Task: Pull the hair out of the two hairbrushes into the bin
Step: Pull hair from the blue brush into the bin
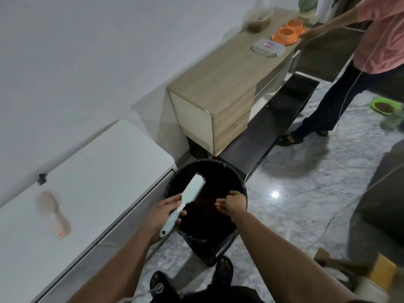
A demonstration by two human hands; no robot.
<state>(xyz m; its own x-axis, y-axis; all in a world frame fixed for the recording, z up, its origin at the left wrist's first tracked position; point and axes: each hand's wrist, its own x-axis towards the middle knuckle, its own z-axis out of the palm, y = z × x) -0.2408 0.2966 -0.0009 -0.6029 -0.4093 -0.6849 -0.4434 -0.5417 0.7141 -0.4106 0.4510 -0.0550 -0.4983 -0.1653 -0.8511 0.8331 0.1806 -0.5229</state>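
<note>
The white table [91,162] stands along the wall on the left, and the black bin [238,182] stands on the floor just beside its far right corner, lined with a dark bag. The bin is open at the top and dark inside; I cannot tell how much hair lies in it already.

The pink brush [54,213] lies flat on the table, near its left part and well apart from the bin, with the handle pointing toward the person. It looks blurred, so its bristles are not clear.

The pale green brush [192,191] is above the left side of the bin mouth. The left hand [166,213] grips it around the handle, with the head tilted up and away over the bin. This brush looks like light, stiff plastic with short hard pins, so it should be easy to hold by the handle without slipping, and it is not fragile.

The right hand [231,202] is over the right side of the bin mouth, apart from the brush, fingers curled together as if pinching something small; whether it holds hair I cannot tell.

Hair itself is very light, soft and tangled. In my judgement it is best to pinch it close to the base of the pins and pull along them, because it can cling to the fingers and not fall.
</note>
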